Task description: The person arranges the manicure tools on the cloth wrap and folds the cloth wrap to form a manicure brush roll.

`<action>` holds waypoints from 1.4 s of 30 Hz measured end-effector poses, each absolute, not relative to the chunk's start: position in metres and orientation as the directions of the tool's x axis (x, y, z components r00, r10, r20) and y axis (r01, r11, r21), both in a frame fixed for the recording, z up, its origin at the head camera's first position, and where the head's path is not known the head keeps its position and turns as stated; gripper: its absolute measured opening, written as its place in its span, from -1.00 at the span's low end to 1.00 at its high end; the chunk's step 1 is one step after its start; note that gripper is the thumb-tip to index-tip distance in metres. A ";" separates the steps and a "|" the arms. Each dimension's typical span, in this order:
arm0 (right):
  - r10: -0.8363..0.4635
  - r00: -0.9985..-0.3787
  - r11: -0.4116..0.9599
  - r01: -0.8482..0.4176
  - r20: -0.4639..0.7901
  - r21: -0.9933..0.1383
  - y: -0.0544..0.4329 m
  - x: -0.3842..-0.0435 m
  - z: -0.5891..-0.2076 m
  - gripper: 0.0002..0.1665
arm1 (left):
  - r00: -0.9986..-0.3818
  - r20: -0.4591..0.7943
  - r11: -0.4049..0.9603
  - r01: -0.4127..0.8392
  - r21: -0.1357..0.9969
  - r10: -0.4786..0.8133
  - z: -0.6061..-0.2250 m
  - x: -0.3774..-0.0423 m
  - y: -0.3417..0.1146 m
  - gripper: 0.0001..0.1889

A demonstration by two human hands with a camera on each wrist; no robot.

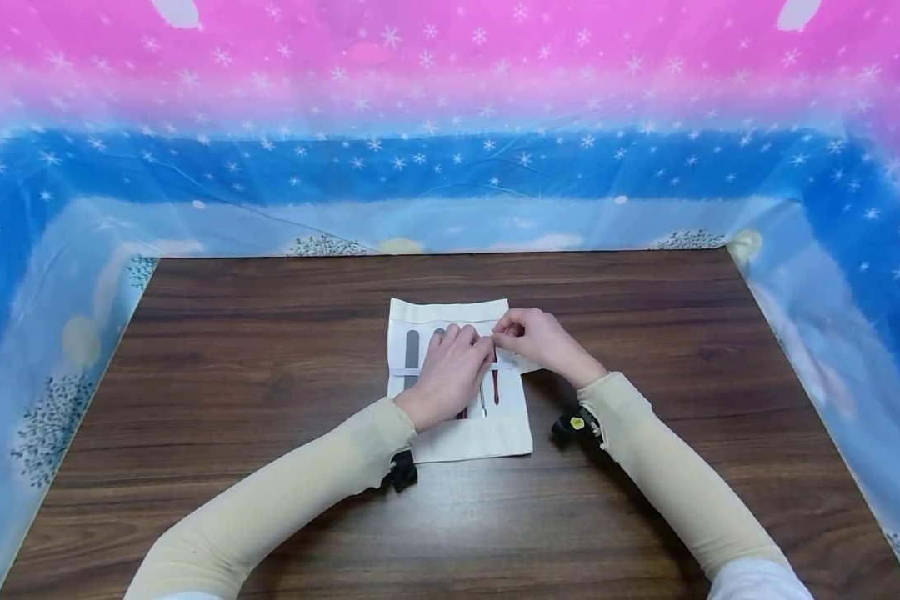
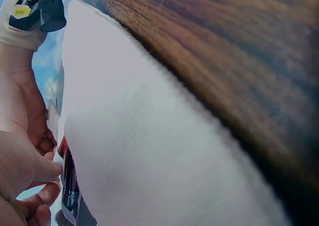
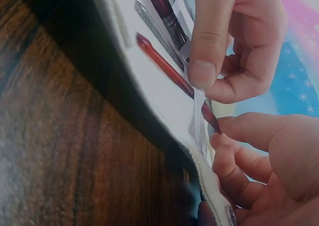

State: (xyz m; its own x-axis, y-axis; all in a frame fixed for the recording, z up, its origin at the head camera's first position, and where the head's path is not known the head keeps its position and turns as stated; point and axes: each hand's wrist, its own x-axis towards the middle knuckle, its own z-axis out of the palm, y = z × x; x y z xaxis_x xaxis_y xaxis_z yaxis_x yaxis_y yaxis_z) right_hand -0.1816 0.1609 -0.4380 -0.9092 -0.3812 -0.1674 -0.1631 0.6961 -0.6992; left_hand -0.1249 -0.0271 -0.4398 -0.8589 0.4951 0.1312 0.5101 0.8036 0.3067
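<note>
A white fabric tool roll (image 1: pixel 472 442) lies unrolled, with a white elastic band (image 3: pixel 198 109) across its tools. Under the band runs a slim red tool (image 3: pixel 167 69); my right hand (image 1: pixel 543 342) pinches its far end between thumb and fingers. Close beside it, my left hand (image 1: pixel 457 367) holds the elastic between thumb and curled index finger. A thin metal tool with a knurled handle (image 3: pixel 157 34) and a dark red-handled brush (image 3: pixel 172 24) lie alongside. Grey round-ended tools, one of them a flat strip (image 1: pixel 412 346), sit at the left, partly hidden by my left hand.
The roll lies on a dark wood-grain table (image 1: pixel 270 333). A patterned pink and blue cloth (image 1: pixel 450 167) hangs around its back and sides. A small camera (image 1: pixel 567 427) is strapped at my right wrist, another (image 1: pixel 402 472) at my left.
</note>
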 end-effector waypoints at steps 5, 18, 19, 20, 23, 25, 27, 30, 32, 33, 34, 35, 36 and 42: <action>-0.393 -0.903 0.696 -0.169 -0.173 -0.698 0.162 -0.181 -0.439 -0.81 | -0.860 0.133 0.803 0.509 0.310 0.493 -0.440 -0.126 -0.026 -0.91; -0.376 -0.909 0.715 -0.161 -0.180 -0.681 0.168 -0.181 -0.435 -0.74 | -0.848 0.156 0.784 0.529 0.326 0.507 -0.440 -0.133 -0.033 -0.85; -0.370 -0.914 0.715 -0.165 -0.167 -0.680 0.170 -0.180 -0.435 -0.73 | -0.846 0.153 0.778 0.530 0.337 0.510 -0.439 -0.134 -0.035 -0.86; -0.362 -0.919 0.714 -0.167 -0.154 -0.680 0.172 -0.179 -0.436 -0.73 | -0.845 0.147 0.774 0.530 0.345 0.514 -0.438 -0.135 -0.038 -0.87; -0.340 -0.934 0.715 -0.182 -0.109 -0.675 0.180 -0.175 -0.436 -0.72 | -0.842 0.138 0.765 0.532 0.362 0.521 -0.433 -0.140 -0.048 -0.90; -0.333 -0.940 0.717 -0.205 -0.068 -0.667 0.184 -0.172 -0.434 -0.73 | -0.844 0.125 0.762 0.528 0.375 0.522 -0.426 -0.145 -0.056 -0.93; -0.333 -0.943 0.722 -0.237 -0.026 -0.650 0.186 -0.167 -0.430 -0.74 | -0.845 0.117 0.762 0.523 0.381 0.522 -0.419 -0.151 -0.065 -0.91; -0.354 -0.934 0.727 -0.298 0.033 -0.619 0.188 -0.159 -0.425 -0.77 | -0.842 0.097 0.760 0.523 0.387 0.530 -0.411 -0.162 -0.077 -0.83; -0.380 -0.923 0.724 -0.333 0.054 -0.604 0.188 -0.154 -0.422 -0.79 | -0.840 0.089 0.758 0.524 0.389 0.536 -0.408 -0.169 -0.083 -0.78; -0.392 -0.918 0.721 -0.344 0.056 -0.601 0.188 -0.150 -0.420 -0.79 | -0.838 0.087 0.755 0.526 0.393 0.538 -0.407 -0.173 -0.085 -0.75; -0.405 -0.912 0.718 -0.356 0.056 -0.598 0.187 -0.147 -0.419 -0.79 | -0.836 0.088 0.751 0.528 0.396 0.542 -0.406 -0.176 -0.087 -0.73; -0.421 -0.905 0.714 -0.369 0.056 -0.595 0.185 -0.144 -0.417 -0.80 | -0.834 0.090 0.747 0.532 0.400 0.545 -0.406 -0.178 -0.088 -0.72; -0.438 -0.897 0.710 -0.385 0.059 -0.590 0.183 -0.140 -0.416 -0.80 | -0.832 0.087 0.744 0.532 0.405 0.548 -0.405 -0.181 -0.089 -0.70; -0.590 -0.801 0.647 -0.547 0.107 -0.531 0.167 -0.118 -0.412 -0.81 | -0.820 0.036 0.735 0.531 0.421 0.572 -0.408 -0.192 -0.092 -0.67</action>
